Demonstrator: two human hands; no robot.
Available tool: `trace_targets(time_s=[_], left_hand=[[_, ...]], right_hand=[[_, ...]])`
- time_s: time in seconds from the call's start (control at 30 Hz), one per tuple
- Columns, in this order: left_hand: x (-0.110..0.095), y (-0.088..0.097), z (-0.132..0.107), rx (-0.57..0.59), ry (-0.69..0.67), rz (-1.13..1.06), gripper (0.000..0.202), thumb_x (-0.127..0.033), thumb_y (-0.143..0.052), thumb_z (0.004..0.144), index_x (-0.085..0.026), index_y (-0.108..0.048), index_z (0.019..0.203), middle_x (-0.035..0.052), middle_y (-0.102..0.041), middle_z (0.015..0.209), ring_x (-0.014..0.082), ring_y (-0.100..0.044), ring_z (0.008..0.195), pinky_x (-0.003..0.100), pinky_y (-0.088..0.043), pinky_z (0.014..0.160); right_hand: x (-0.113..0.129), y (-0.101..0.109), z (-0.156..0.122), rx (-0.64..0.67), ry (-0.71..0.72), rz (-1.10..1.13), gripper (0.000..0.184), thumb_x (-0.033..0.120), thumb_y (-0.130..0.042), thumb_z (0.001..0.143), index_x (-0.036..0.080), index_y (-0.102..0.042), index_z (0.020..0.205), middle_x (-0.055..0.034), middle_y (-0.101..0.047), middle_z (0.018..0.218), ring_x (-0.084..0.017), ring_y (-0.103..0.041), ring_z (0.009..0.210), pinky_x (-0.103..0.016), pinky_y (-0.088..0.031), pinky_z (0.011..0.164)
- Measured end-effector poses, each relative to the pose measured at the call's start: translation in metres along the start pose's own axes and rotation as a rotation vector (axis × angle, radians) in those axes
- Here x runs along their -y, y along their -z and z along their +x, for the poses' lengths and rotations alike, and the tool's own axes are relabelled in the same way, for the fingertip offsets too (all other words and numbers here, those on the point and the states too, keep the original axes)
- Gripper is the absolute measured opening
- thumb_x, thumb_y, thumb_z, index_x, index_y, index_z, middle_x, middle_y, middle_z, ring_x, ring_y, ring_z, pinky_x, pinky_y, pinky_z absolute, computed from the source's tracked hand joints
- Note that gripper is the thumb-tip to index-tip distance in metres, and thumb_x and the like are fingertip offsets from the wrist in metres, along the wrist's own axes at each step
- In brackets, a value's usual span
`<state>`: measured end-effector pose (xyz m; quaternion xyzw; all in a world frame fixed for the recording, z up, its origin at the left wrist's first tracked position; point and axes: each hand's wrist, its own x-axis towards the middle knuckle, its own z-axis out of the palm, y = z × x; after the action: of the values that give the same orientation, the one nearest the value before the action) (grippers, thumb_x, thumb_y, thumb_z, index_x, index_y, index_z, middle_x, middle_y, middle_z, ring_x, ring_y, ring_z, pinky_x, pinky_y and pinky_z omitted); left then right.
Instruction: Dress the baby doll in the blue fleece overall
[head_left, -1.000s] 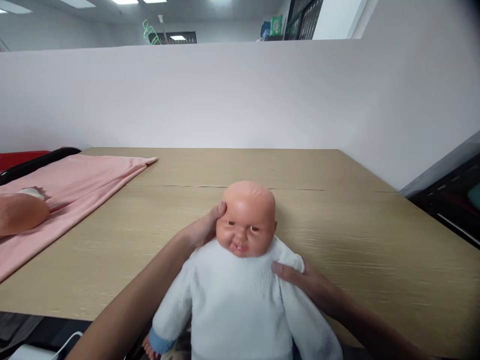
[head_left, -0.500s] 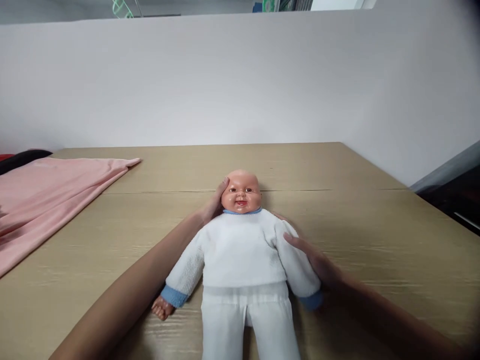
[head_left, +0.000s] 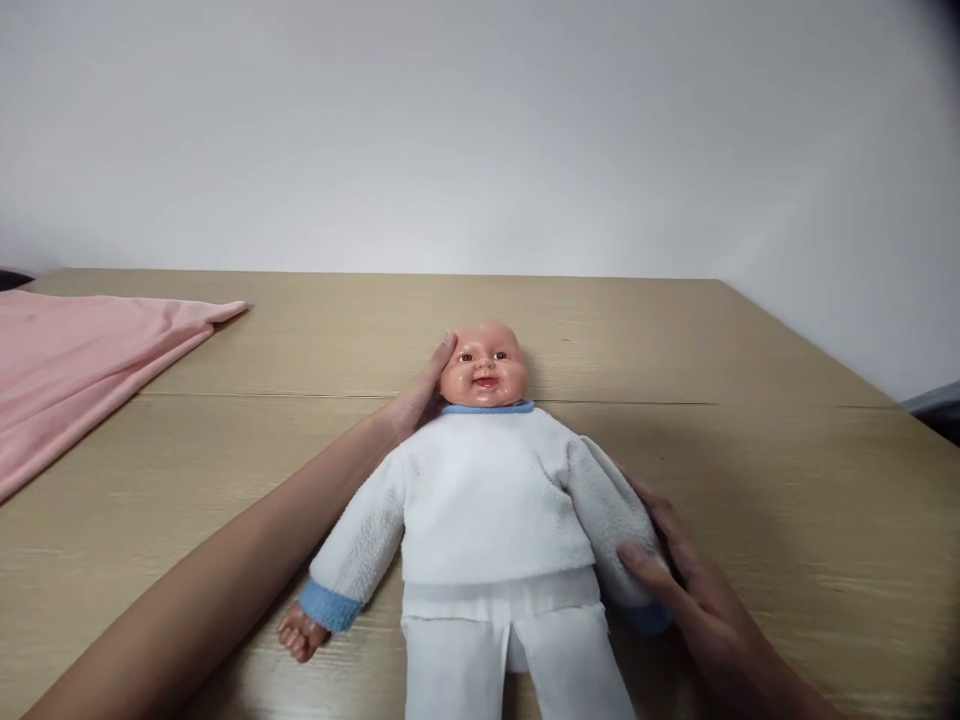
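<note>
A baby doll with a bald plastic head, white fleece top, blue collar and cuffs, and white trousers lies face up on the wooden table, feet towards me. My left hand cups the side of its head, thumb against the temple; the other fingers are hidden beneath. On the right, my right hand is wrapped round the doll's sleeve just above the blue cuff, thumb on top and fingers along the outer side. The doll's hand on that side is hidden; its other hand rests beside my left forearm.
A pink cloth is spread over the left part of the wooden table. A seam runs across the tabletop behind the doll's neck. Behind the table's far edge rises a white wall. Dark objects show at the far left and right edges.
My right hand has slid from the doll's upper arm down towards the cuff and now grips the sleeve there. My left hand stays at the head. The view has tilted down slightly.
</note>
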<state>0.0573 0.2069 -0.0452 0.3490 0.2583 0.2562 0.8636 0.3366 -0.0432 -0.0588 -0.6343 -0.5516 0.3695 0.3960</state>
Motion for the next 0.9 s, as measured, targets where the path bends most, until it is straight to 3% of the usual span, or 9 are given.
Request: trace_targets(time_s=[0.13,0.27,0.4,0.63,0.77,0.83,0.9], left_hand=[[-0.001,0.007,-0.004,0.102,-0.046,0.000,0.099,-0.093,-0.064,0.092,-0.016,-0.071,0.152,0.0186,-0.079,0.148,0.0449,-0.063,0.154,0.058,-0.043,0.136],[0.003,0.013,-0.005,0.167,-0.092,0.047,0.080,-0.068,-0.079,0.094,-0.013,-0.071,0.153,0.0191,-0.078,0.151,0.0455,-0.062,0.155,0.060,-0.039,0.138],[0.007,0.017,-0.004,0.115,-0.111,0.060,0.070,-0.069,-0.075,0.100,-0.018,-0.075,0.148,0.0152,-0.077,0.153,0.0424,-0.061,0.156,0.057,-0.040,0.138],[0.010,0.023,0.005,0.010,-0.148,0.109,0.083,-0.085,-0.073,0.093,-0.020,-0.076,0.145,0.0164,-0.078,0.151,0.0436,-0.059,0.157,0.058,-0.037,0.139],[0.011,0.029,0.001,-0.040,-0.278,0.187,0.078,-0.069,-0.092,0.085,-0.024,-0.072,0.145,0.0145,-0.077,0.150,0.0440,-0.062,0.153,0.056,-0.040,0.134],[0.010,0.031,-0.002,-0.094,-0.330,0.278,0.085,-0.056,-0.103,0.076,-0.025,-0.068,0.147,0.0139,-0.078,0.146,0.0428,-0.065,0.149,0.054,-0.043,0.131],[0.009,0.033,-0.003,-0.118,-0.336,0.353,0.091,-0.054,-0.105,0.074,-0.024,-0.064,0.149,0.0143,-0.078,0.142,0.0415,-0.067,0.145,0.052,-0.046,0.126]], right_hand=[[-0.013,-0.001,-0.004,-0.059,-0.006,-0.119,0.075,0.058,-0.063,0.110,0.035,-0.041,0.177,-0.0068,-0.046,0.183,-0.036,-0.042,0.170,-0.049,-0.042,0.137],[-0.016,0.002,-0.002,-0.102,0.019,-0.194,0.075,0.062,-0.063,0.107,0.035,-0.046,0.175,-0.0074,-0.052,0.180,-0.039,-0.051,0.164,-0.051,-0.048,0.133],[-0.016,0.002,-0.004,-0.107,0.036,-0.224,0.072,0.061,-0.061,0.109,0.037,-0.047,0.175,-0.0056,-0.051,0.180,-0.038,-0.050,0.165,-0.052,-0.047,0.133],[-0.017,0.001,-0.007,-0.101,0.055,-0.240,0.070,0.058,-0.060,0.110,0.037,-0.045,0.176,-0.0043,-0.050,0.181,-0.037,-0.048,0.167,-0.051,-0.047,0.134],[-0.018,0.003,-0.005,-0.082,0.044,-0.259,0.070,0.058,-0.059,0.110,0.039,-0.044,0.176,-0.0040,-0.052,0.180,-0.037,-0.050,0.165,-0.052,-0.050,0.132],[-0.020,0.004,-0.004,-0.080,0.044,-0.271,0.069,0.058,-0.059,0.111,0.039,-0.044,0.176,-0.0042,-0.052,0.180,-0.038,-0.049,0.166,-0.053,-0.050,0.132],[-0.021,0.004,-0.005,-0.080,0.050,-0.282,0.070,0.057,-0.058,0.111,0.037,-0.043,0.177,-0.0053,-0.051,0.181,-0.038,-0.047,0.167,-0.052,-0.049,0.133]])
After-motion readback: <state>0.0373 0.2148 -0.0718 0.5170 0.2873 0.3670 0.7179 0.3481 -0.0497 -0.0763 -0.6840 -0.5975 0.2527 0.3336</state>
